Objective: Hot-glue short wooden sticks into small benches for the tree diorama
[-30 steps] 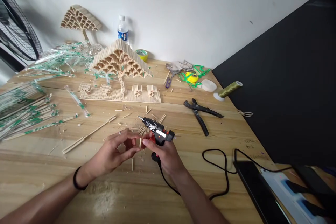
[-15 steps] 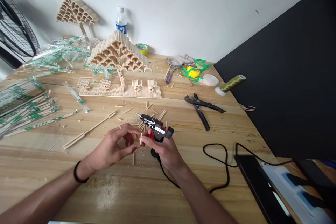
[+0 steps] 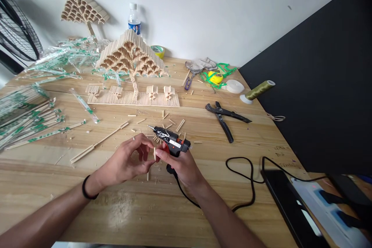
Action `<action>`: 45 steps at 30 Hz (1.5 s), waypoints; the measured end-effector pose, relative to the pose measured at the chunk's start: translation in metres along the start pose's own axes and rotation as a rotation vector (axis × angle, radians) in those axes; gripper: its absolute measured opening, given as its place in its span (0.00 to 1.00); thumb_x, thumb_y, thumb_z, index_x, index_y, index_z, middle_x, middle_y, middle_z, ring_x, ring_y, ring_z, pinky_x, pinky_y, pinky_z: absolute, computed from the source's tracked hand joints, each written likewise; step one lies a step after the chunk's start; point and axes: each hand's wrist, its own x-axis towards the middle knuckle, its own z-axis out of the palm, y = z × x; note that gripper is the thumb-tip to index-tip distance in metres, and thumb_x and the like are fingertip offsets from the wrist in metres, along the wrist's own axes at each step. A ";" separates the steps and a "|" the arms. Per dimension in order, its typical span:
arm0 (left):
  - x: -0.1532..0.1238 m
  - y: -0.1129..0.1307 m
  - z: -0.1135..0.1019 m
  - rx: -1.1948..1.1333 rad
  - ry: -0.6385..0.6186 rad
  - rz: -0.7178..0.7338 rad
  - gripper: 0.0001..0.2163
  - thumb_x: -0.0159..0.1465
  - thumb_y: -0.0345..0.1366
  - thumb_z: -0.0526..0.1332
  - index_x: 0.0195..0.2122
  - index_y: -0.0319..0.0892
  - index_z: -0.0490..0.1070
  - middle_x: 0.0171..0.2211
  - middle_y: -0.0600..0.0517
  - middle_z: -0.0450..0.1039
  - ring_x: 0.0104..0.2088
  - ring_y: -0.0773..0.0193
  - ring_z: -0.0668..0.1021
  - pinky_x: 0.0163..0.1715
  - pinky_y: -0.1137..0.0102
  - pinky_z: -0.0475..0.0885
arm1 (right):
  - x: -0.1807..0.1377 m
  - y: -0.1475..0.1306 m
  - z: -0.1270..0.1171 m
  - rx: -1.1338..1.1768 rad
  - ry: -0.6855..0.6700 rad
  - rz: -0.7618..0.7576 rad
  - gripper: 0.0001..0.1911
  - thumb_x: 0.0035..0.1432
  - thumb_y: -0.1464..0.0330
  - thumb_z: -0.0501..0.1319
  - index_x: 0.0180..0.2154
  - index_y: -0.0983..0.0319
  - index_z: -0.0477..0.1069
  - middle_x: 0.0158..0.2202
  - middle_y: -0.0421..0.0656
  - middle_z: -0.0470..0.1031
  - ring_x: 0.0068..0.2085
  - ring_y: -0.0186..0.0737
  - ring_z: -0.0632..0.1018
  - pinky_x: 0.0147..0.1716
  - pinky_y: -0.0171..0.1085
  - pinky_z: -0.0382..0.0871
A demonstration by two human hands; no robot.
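My right hand (image 3: 181, 167) grips a black and red glue gun (image 3: 170, 141), nozzle pointing left and away; its fingertips also pinch a short wooden stick (image 3: 155, 153) held upright. My left hand (image 3: 128, 161), with a black band on the wrist, is cupped just left of that stick, its fingertips at the stick and at a small wooden piece that its fingers mostly hide. Short cut sticks (image 3: 178, 125) lie scattered on the wooden table (image 3: 130, 209) behind the hands. Further back stands a stick-built tree model on a flat stick base (image 3: 132, 100).
Black pliers (image 3: 223, 118) lie to the right, a black cord (image 3: 247, 186) loops toward a power strip (image 3: 325, 209). Wrapped chopsticks (image 3: 26, 118) pile at the left. A water bottle (image 3: 134, 19), tape rolls, a thread spool (image 3: 258, 90) and a second tree model (image 3: 83, 7) sit near the wall.
Both hands have stayed together over the same spot; the glue gun has tilted slightly and the stick is held a little more upright. The view has shifted slightly.
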 end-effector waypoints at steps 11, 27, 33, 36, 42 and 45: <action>0.000 -0.013 -0.013 -0.405 0.095 -0.190 0.11 0.66 0.36 0.69 0.46 0.42 0.70 0.35 0.54 0.69 0.32 0.68 0.73 0.33 0.74 0.72 | -0.004 -0.008 -0.033 -0.158 0.359 -0.056 0.18 0.56 0.52 0.74 0.30 0.58 0.78 0.27 0.41 0.73 0.32 0.43 0.72 0.31 0.40 0.68; 0.001 -0.013 -0.012 -0.612 0.100 -0.156 0.12 0.66 0.36 0.72 0.45 0.41 0.71 0.33 0.55 0.67 0.32 0.70 0.72 0.32 0.76 0.68 | -0.010 -0.015 -0.031 -0.219 -0.086 -0.118 0.14 0.59 0.56 0.73 0.41 0.59 0.85 0.33 0.43 0.81 0.35 0.45 0.78 0.37 0.40 0.74; 0.001 -0.013 -0.012 -0.619 0.107 -0.141 0.11 0.66 0.36 0.72 0.46 0.41 0.73 0.35 0.54 0.68 0.34 0.69 0.73 0.33 0.75 0.70 | -0.009 -0.013 -0.031 -0.203 -0.085 -0.112 0.13 0.58 0.56 0.73 0.40 0.57 0.85 0.33 0.43 0.81 0.35 0.45 0.78 0.36 0.39 0.74; 0.000 -0.014 -0.012 -0.622 0.100 -0.143 0.12 0.66 0.36 0.72 0.46 0.41 0.73 0.35 0.54 0.69 0.34 0.69 0.73 0.34 0.74 0.70 | -0.011 -0.016 -0.029 -0.189 -0.082 -0.106 0.12 0.58 0.57 0.73 0.40 0.56 0.86 0.33 0.42 0.82 0.37 0.45 0.79 0.39 0.40 0.75; 0.000 -0.012 -0.013 -0.624 0.098 -0.160 0.12 0.66 0.38 0.72 0.46 0.41 0.73 0.34 0.54 0.69 0.34 0.69 0.73 0.35 0.74 0.70 | -0.013 -0.018 -0.025 -0.163 -0.032 -0.089 0.11 0.58 0.57 0.74 0.40 0.56 0.87 0.33 0.42 0.82 0.37 0.46 0.79 0.40 0.40 0.75; 0.001 -0.012 -0.013 -0.616 0.108 -0.150 0.12 0.66 0.38 0.72 0.46 0.41 0.74 0.35 0.53 0.69 0.35 0.68 0.73 0.35 0.73 0.70 | -0.012 -0.017 -0.026 -0.178 -0.062 -0.101 0.12 0.58 0.57 0.74 0.41 0.56 0.87 0.34 0.42 0.83 0.37 0.46 0.80 0.40 0.41 0.75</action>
